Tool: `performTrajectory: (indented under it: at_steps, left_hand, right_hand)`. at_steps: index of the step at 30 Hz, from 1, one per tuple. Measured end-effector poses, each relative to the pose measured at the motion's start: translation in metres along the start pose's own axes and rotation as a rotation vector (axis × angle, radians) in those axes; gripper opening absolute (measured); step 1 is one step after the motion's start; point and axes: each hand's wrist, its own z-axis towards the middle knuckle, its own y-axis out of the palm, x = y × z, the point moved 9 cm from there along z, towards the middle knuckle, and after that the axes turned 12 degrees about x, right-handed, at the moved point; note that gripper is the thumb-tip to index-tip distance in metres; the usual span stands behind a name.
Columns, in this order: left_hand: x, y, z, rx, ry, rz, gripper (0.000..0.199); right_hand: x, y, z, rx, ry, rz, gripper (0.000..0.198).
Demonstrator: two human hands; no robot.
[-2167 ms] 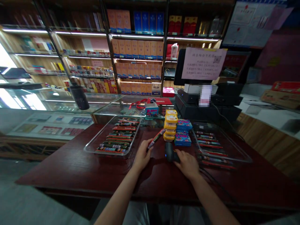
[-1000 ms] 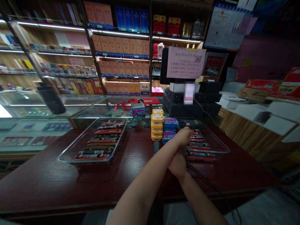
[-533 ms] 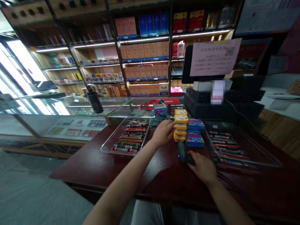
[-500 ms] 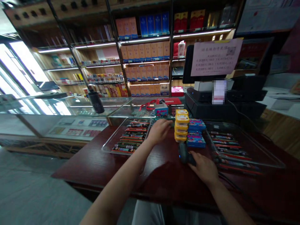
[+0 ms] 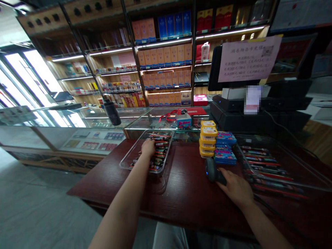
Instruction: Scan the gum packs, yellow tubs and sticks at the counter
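Note:
My left hand [image 5: 148,148] is over the clear plastic tray [image 5: 124,162] at the left, its fingers down among slim, stick-shaped items [image 5: 160,152] in dark and red wrappers. Its fingertips are partly hidden, so whether it grips one is unclear. My right hand [image 5: 237,188] is closed around the handle of a black barcode scanner [image 5: 212,169] with a blue light, low over the table. Just beyond the scanner stands a stack of yellow tubs [image 5: 208,140]. Blue packets [image 5: 225,154] are piled against the right side of that stack.
Another clear tray [image 5: 308,180] with similar sticks lies at the right, with more sticks at its near edge. Behind the table [image 5: 181,186] are a glass counter, a small blue box [image 5: 183,121], a black bottle [image 5: 113,112] and a monitor [image 5: 215,69] bearing a paper notice.
My left hand has moved left, from beside the yellow tubs to the sticks in the left tray. My right hand still holds the scanner. The view has shifted slightly left.

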Motion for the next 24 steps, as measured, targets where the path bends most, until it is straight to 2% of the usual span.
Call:
performTrajectory:
  at_steps: [5, 9, 13, 15, 17, 19, 22, 24]
  left_hand:
    - [0.0, -0.011, 0.0, 0.008, -0.016, 0.043, 0.027]
    - [0.009, -0.05, -0.006, 0.168, -0.04, -0.005, 0.033]
    - [0.058, -0.1, -0.035, 0.36, 0.091, -0.2, 0.032]
    - [0.089, -0.109, -0.058, 0.386, 0.163, -0.298, 0.032]
    - [0.116, -0.099, -0.083, 0.339, 0.202, -0.375, 0.032]
    - [0.135, -0.074, -0.103, 0.259, 0.204, -0.42, 0.03]
    - [0.143, -0.025, -0.121, 0.115, 0.128, -0.435, 0.026]
    - [0.142, -0.001, -0.126, 0.055, 0.082, -0.413, 0.025]
  right_hand:
    - [0.0, 0.0, 0.001, -0.01, 0.003, -0.01, 0.039]
    - [-0.001, -0.003, 0.002, -0.01, -0.001, -0.008, 0.039]
    - [-0.002, -0.005, 0.003, -0.008, 0.011, -0.003, 0.039]
    - [-0.002, -0.004, 0.003, -0.012, 0.013, 0.004, 0.039]
    - [-0.001, -0.004, 0.002, -0.011, 0.017, 0.017, 0.04]
    - [0.0, -0.006, 0.001, -0.004, 0.028, 0.038, 0.04]
    - [0.0, -0.01, 0.001, 0.002, 0.038, 0.116, 0.041]
    - [-0.001, -0.014, 0.002, -0.019, 0.065, 0.215, 0.04]
